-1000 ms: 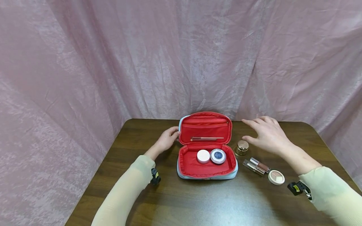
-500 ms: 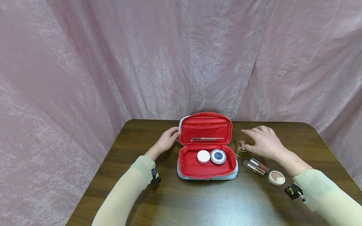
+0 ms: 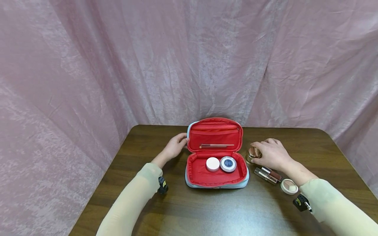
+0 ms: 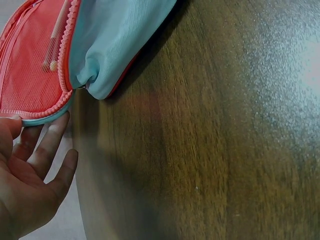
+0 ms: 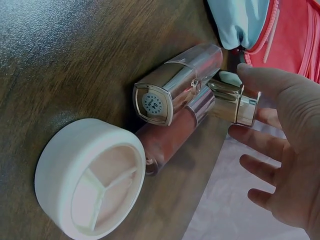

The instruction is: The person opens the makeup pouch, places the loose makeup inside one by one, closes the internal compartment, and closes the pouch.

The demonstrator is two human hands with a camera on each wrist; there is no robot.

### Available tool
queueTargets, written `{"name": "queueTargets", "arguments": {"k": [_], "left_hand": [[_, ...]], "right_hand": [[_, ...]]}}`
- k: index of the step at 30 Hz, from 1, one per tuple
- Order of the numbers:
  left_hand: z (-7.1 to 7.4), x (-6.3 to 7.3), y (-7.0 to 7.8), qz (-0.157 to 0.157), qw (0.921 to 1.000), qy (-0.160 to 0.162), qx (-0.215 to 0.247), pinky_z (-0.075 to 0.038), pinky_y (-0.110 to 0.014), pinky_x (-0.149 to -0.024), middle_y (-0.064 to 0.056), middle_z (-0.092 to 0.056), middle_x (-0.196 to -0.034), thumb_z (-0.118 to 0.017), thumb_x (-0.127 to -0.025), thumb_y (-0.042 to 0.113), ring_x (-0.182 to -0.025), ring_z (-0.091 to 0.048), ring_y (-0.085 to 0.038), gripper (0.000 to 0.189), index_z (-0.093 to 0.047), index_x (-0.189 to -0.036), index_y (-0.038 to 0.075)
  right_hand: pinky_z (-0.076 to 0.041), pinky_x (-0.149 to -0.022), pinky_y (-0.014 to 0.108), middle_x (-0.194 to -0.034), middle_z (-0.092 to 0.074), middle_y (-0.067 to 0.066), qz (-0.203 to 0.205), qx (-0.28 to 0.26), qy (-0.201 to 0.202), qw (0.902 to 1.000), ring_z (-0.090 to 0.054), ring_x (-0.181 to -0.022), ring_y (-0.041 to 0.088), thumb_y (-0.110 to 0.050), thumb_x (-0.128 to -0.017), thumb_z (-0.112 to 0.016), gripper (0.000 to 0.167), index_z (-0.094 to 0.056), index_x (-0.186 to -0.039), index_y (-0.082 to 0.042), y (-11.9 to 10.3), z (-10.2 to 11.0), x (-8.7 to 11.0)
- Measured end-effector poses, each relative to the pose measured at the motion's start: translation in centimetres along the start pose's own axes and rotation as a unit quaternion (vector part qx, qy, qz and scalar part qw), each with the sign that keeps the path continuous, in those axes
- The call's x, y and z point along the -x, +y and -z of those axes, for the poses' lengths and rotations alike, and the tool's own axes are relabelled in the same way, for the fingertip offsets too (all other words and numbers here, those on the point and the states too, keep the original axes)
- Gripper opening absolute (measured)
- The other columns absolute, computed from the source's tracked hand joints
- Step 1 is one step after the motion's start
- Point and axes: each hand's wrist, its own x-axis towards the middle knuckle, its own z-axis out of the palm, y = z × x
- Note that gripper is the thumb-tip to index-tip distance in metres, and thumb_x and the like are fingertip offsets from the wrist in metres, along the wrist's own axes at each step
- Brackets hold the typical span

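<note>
A makeup bag (image 3: 217,182), pale blue outside and red inside, lies unzipped with its lid raised. My left hand (image 3: 174,146) holds the lid's left edge; in the left wrist view the thumb is at the red front and the fingers (image 4: 47,145) reach behind. To the bag's right, my right hand (image 3: 273,154) has thumb and forefinger round a gold-coloured jar (image 3: 253,152), which stands on the table. The right wrist view has the jar (image 5: 234,102) between thumb and fingers, its far side partly hidden.
Inside the bag sit a white round jar (image 3: 212,164) and a silver-rimmed round case (image 3: 228,163). Slim brushes (image 3: 217,145) are in the lid's mesh pocket. Two lip gloss tubes (image 3: 265,176) and a round three-colour palette (image 3: 289,186) lie near my right wrist.
My right hand has moved down and left to the gold jar, and its thumb and forefinger have closed round it. The left hand stays at the lid.
</note>
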Motion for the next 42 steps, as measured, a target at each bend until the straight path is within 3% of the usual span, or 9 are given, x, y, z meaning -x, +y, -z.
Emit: {"name": "queueTargets", "arguments": {"k": [12,22,33,42], "left_hand": [[0.0,0.1,0.2,0.005,1.0000,0.003,-0.003,-0.053,-0.053,-0.096,-0.014,-0.068,-0.115,-0.053,-0.108,0.013,-0.097,-0.070,-0.026,0.030,-0.060,-0.134,0.001],[-0.1,0.1,0.3,0.005,1.0000,0.002,-0.005,-0.053,-0.053,-0.096,-0.014,-0.067,-0.115,-0.052,-0.108,0.013,-0.097,-0.069,-0.025,0.030,-0.060,-0.134,0.001],[0.0,0.2,0.2,-0.002,1.0000,0.001,-0.007,-0.052,-0.055,-0.095,-0.014,-0.068,-0.114,-0.053,-0.108,0.012,-0.096,-0.070,-0.025,0.029,-0.060,-0.134,0.000],[0.0,0.2,0.2,0.001,1.0000,0.003,-0.007,-0.053,-0.053,-0.095,-0.015,-0.067,-0.114,-0.053,-0.108,0.013,-0.096,-0.069,-0.025,0.029,-0.061,-0.133,0.001]], "right_hand": [[-0.034,-0.099,0.065,-0.099,-0.074,0.003,-0.004,-0.004,-0.008,0.9999,-0.057,-0.111,0.041,-0.039,-0.076,-0.086,0.057,-0.069,-0.123,-0.013,0.0,-0.2,-0.2],[-0.036,-0.097,0.063,-0.074,-0.060,-0.012,0.001,-0.007,0.005,1.0000,-0.059,-0.102,0.038,-0.032,-0.075,-0.085,0.034,-0.069,-0.103,-0.019,-0.3,-0.1,-0.3],[-0.036,-0.097,0.062,-0.073,-0.058,-0.014,0.004,-0.005,0.009,0.9999,-0.058,-0.099,0.034,-0.031,-0.075,-0.084,0.027,-0.069,-0.096,-0.022,-0.2,-0.2,-0.4],[-0.036,-0.095,0.061,-0.076,-0.062,-0.010,-0.004,-0.008,0.022,0.9997,-0.057,-0.104,0.036,-0.032,-0.075,-0.085,0.031,-0.070,-0.100,-0.021,0.2,1.2,-0.2]]}}
